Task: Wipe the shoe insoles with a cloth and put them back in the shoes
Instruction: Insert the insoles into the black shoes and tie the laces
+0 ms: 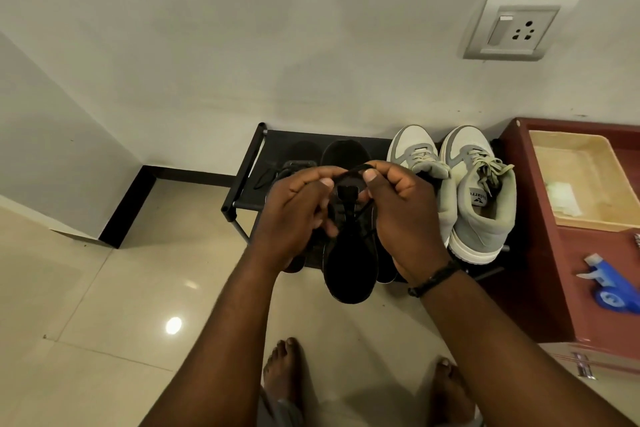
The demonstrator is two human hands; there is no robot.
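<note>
While raised above the low black metal shoe rack, gripping the black lace-up shoe: left hand and right hand, fingers curled round it.

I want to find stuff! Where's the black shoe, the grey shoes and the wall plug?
black shoe [349, 267]: head view, on its dark heel end.
grey shoes [479, 218]: head view, on the right one's heel collar.
wall plug [512, 32]: head view, on its faceplate.
</note>
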